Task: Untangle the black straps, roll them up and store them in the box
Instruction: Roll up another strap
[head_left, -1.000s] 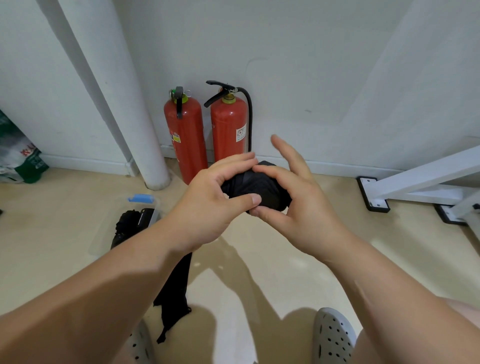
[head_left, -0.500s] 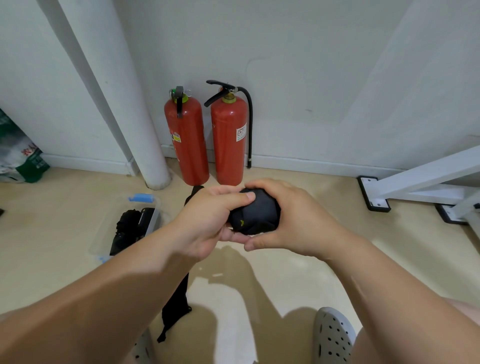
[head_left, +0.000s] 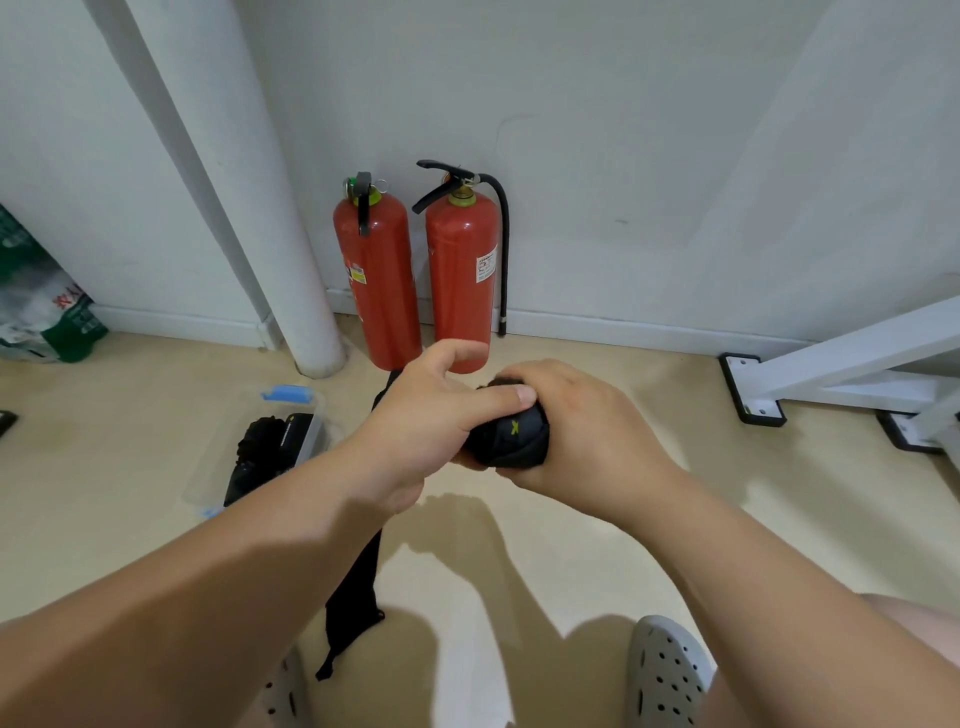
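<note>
at the centre of the frame, the right hand (head_left: 587, 441) has its fingers (head_left: 522, 370) clenched round the black strap roll (head_left: 511, 436). the left hand (head_left: 415, 421) grips its other side, thumb lifted. the loose tail (head_left: 353, 597) hangs toward the floor (head_left: 130, 467). any slack grip could let the coil unwind before it reaches the clear box (head_left: 318, 415) at centre left.

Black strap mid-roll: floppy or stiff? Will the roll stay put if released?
Probably floppy: the loose tail of the strap hangs limp below the arms. Likely light, since the rolled part fits within one palm. It may unwind if released, as both the left hand and right hand grip it.
</note>
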